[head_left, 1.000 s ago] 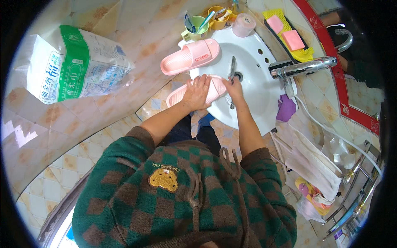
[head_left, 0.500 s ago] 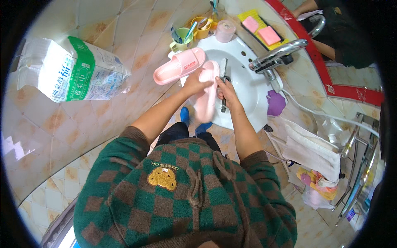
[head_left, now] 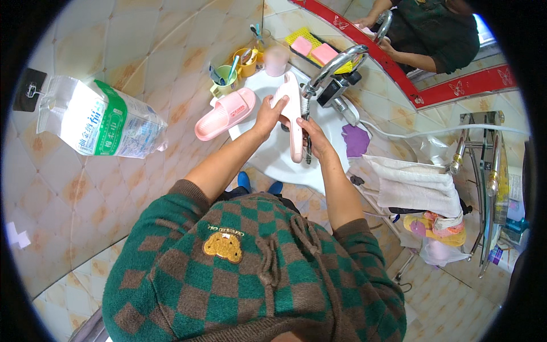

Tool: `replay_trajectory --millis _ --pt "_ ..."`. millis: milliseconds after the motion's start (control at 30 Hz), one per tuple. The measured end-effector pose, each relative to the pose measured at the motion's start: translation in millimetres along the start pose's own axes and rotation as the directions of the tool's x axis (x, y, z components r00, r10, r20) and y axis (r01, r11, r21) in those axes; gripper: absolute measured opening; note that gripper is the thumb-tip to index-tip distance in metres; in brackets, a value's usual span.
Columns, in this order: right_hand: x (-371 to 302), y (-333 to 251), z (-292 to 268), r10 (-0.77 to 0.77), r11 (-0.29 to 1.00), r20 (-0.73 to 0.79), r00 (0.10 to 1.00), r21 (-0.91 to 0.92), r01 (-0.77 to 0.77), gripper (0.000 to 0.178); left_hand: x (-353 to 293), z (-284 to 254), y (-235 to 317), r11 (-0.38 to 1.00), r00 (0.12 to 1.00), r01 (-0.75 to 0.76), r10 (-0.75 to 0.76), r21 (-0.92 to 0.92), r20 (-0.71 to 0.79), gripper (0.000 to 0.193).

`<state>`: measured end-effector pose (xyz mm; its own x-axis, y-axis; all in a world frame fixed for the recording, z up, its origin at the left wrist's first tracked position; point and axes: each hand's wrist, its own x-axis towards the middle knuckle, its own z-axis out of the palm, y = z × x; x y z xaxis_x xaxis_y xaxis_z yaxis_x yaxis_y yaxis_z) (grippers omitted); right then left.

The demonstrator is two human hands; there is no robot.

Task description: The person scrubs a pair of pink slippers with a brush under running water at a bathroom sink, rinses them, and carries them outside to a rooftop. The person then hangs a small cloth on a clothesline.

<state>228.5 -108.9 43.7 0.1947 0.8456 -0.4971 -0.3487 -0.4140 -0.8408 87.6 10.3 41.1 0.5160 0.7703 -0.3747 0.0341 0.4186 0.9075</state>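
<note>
Fingers of the left hand grip a slipper; the right hand grips a brush. Another slipper rests left.

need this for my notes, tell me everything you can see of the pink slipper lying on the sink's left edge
The pink slipper looks like moulded foam or rubber, with a broad strap bearing small reddish print and an open, ridged-looking footbed. It lies sole down on the left edge of the white sink, heel end jutting out to the left. Neither hand appears to hold it; the left hand is close by.
</note>
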Motion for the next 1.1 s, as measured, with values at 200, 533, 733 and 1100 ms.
replay_trajectory --millis 200,533,733,1100 --pt "1 -1 5 -0.060 0.984 -0.070 0.996 0.163 0.070 0.031 -46 9 0 0.966 0.958 0.258 -0.252 -0.032 0.134 0.073" --pt "17 1 39 -0.231 0.968 -0.087 0.969 0.081 0.238 0.048 -55 20 4 0.946 0.977 0.166 -0.119 -0.278 0.179 0.040" --pt "13 -6 40 -0.280 0.957 -0.116 0.953 0.050 0.287 0.054 -52 12 -2 0.969 0.965 0.109 -0.049 -0.222 0.257 0.039" --pt "19 -2 39 -0.401 0.912 -0.235 0.886 -0.007 0.411 0.051 -63 25 21 0.984 0.984 0.130 -0.113 -0.122 0.141 0.030"
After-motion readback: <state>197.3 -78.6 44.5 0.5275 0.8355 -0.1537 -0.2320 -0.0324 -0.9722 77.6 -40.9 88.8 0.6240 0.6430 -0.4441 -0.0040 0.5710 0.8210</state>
